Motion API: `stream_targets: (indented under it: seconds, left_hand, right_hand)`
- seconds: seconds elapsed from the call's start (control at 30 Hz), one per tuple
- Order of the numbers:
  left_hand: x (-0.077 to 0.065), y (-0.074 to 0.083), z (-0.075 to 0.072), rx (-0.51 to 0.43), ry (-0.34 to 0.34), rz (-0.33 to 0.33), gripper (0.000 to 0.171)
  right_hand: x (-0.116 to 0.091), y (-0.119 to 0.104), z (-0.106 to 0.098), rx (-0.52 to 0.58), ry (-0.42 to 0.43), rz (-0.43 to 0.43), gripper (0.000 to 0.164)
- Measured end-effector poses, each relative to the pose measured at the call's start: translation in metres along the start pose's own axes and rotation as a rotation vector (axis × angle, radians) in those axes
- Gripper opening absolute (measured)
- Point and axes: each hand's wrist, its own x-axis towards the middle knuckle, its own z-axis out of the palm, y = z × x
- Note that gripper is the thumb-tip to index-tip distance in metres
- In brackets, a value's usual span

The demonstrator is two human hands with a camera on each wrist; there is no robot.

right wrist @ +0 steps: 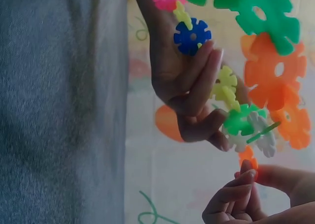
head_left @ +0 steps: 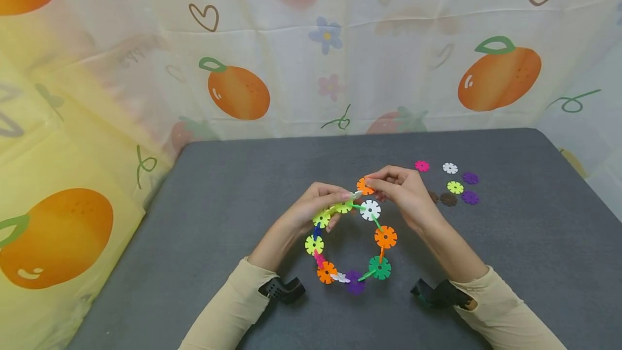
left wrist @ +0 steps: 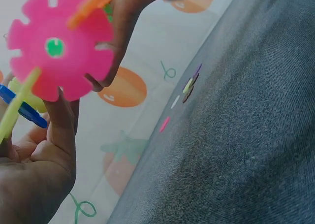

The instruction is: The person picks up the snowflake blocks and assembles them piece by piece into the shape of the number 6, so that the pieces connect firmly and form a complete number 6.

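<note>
In the head view, notched plastic snowflake discs slot edge to edge into a ring (head_left: 386, 237), held up in the air. Yellow, blue, pink, orange, white, purple and green discs make it up. My left hand (head_left: 318, 204) grips the ring's upper left, its thumb and fingers at a white disc (head_left: 357, 195) seen edge-on. An orange disc (head_left: 364, 186) is pinched between the thumb and fingers of my right hand (head_left: 400, 190), right at that white disc. Close to the left wrist camera hangs a pink disc (left wrist: 61, 47) of the ring. A blue disc (right wrist: 192, 36) shows beside the left fingers in the right wrist view.
Loose discs lie on the grey table (head_left: 233, 177) behind and right of my right hand: pink (head_left: 422, 166), white (head_left: 450, 168), yellow (head_left: 455, 187), purple (head_left: 470, 177) and brown (head_left: 448, 199). A fruit-patterned curtain (head_left: 291, 69) hangs along the table's back edge.
</note>
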Motion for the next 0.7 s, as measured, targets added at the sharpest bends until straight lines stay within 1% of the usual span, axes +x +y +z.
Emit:
stream_targets:
  seconds: [0.07, 0.2, 0.3, 0.4, 0.5, 0.57, 0.7]
  left_hand:
    - [0.000, 0.001, 0.000, 0.032, 0.009, 0.005, 0.040]
    - [0.000, 0.001, 0.000, 0.104, 0.017, 0.018, 0.033]
    - [0.000, 0.001, 0.000, 0.147, 0.025, 0.024, 0.031]
    - [0.001, -0.001, 0.000, 0.173, 0.052, 0.014, 0.031]
    - [0.002, -0.002, 0.001, 0.185, 0.083, 0.010, 0.030]
    - [0.003, -0.002, 0.003, 0.192, 0.102, 0.013, 0.029]
    - [0.003, -0.002, 0.007, 0.209, 0.140, 0.011, 0.027]
  right_hand:
    - [0.001, 0.001, -0.001, -0.020, -0.003, -0.010, 0.027]
    - [0.002, 0.005, -0.002, -0.048, -0.004, -0.030, 0.028]
    - [0.003, 0.008, -0.001, -0.052, 0.007, -0.035, 0.027]
    - [0.004, 0.011, 0.001, -0.041, 0.030, -0.042, 0.026]
    - [0.006, 0.014, 0.002, -0.017, 0.055, -0.047, 0.022]
    - [0.007, 0.017, 0.002, 0.003, 0.067, -0.044, 0.016]
    - [0.010, 0.024, 0.001, 0.036, 0.062, -0.052, 0.005]
